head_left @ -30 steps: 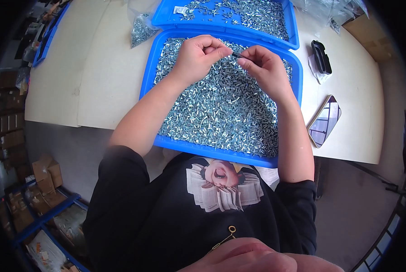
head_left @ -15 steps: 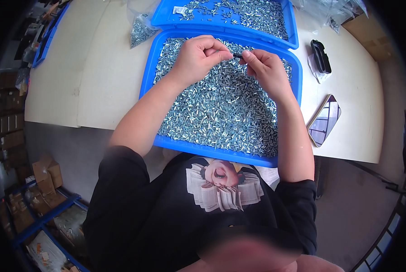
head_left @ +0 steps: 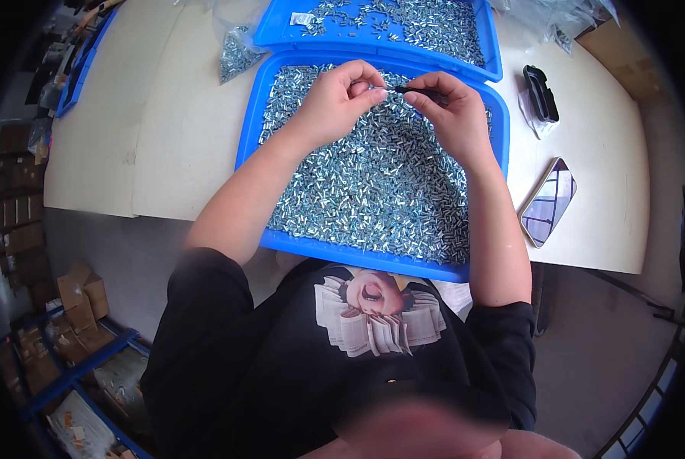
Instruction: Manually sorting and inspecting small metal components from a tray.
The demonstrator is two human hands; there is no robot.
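Looking down from our head, we see a pale worktable (head_left: 166, 145) with two blue trays on it. A clear bag of small metal parts (head_left: 239, 53) lies at the far left of the trays. The near blue tray (head_left: 373, 256) sits in front of us, heaped with shiny little metal pieces, far too many to count. The far blue tray (head_left: 495, 53) touches its far edge and holds a thinner layer of the same pieces.

Our left hand (head_left: 335, 99) hovers over the far part of the near tray, thumb and fingertips pinched together on one small silver piece (head_left: 382, 89). Our right hand (head_left: 453, 111) meets it just to the right, fingers closed around a thin black tool (head_left: 419, 92) whose tip touches the piece.

We judge the piece to be light, stiff and smooth, so likely to slip; a fingertip pinch across its middle seems the surest hold. The tool looks rigid and light, best held like a pen near its tip.

To the right of the trays, on the table, lie one black clip-like object (head_left: 543, 93) on a clear wrapper and, nearer to us, one phone (head_left: 549, 200) face up. Crumpled clear bags (head_left: 556, 15) sit at the far right. Counted: two trays, two hands, one tool, one phone.
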